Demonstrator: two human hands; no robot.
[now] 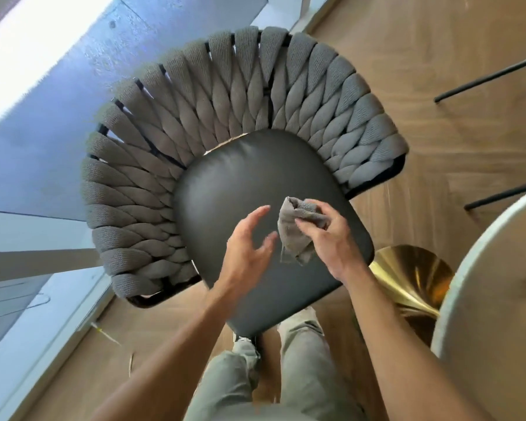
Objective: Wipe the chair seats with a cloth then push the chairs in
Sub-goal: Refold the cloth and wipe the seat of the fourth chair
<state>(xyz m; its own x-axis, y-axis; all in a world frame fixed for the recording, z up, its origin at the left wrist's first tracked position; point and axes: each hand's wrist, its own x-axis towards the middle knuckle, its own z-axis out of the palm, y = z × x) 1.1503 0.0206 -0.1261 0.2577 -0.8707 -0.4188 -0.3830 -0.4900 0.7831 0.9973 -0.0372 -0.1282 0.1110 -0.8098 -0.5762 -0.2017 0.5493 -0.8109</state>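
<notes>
A: Starting big; wood floor (422, 117) fills the right and bottom; pale wall and window frame (43, 147) run down the left side.

B: Chair?

A: One chair (243, 123) centre frame; curved back of thick grey woven bands wrapping round from left to right; dark smooth seat (225, 189) inside it, front corner pointing toward the person.

B: Table?

A: Round pale table top (492, 299) at the right edge; shiny gold base (407, 278) under it, just beside the seat's right corner; black legs of another chair (486, 77) top right, well apart.

B: Person?

A: Legs in light trousers (301, 360) at the bottom, right by the seat's front corner; both bare forearms reach over the seat.

B: Hands, quick.

A: Right hand (328, 235) grips the cloth; thumb and fingers curled and pinching its bunched top; left hand (249, 247) holds nothing; fingers loosely spread, slightly bent, just left of the cloth; touching it or not, can't tell.

B: Cloth location?

A: Small grey cloth (295, 235) hangs crumpled from the right hand over the middle-front of the seat; lower end droops toward the seat; contact with the seat, can't tell.
</notes>
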